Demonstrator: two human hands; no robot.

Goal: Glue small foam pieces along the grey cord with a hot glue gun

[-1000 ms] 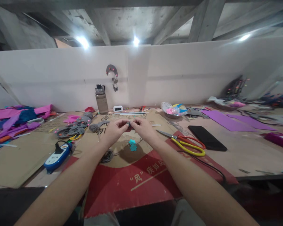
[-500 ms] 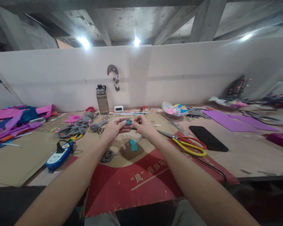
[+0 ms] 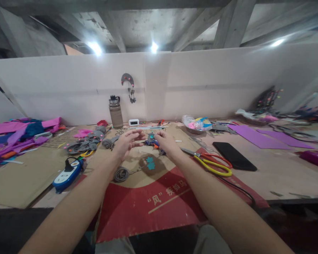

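My left hand (image 3: 129, 143) is raised over the cardboard with its fingers apart and nothing visible in them. Opposite it, my right hand (image 3: 165, 143) has its fingers pinched together at a small teal and grey piece (image 3: 151, 135), which is blurry. Dark blue and orange scraps (image 3: 150, 142) show between the hands, partly hidden. Below them, teal flower-shaped cutouts (image 3: 150, 163) lie on the cardboard sheet (image 3: 145, 208). A coil of grey yarn (image 3: 121, 174) sits to their left, its strand trailing toward the cutouts.
Scissors (image 3: 213, 164) and a black phone (image 3: 233, 156) lie to the right. On the left are a power strip (image 3: 66, 177), grey felt pieces (image 3: 86, 144) and coloured scraps (image 3: 29, 132). A bottle (image 3: 116, 114) stands by the white partition, where a moon-shaped hanging (image 3: 127, 79) is fixed.
My left hand has let go of the small teal and grey piece and its fingers have spread. My right hand has shifted slightly right, with the piece at its fingertips.
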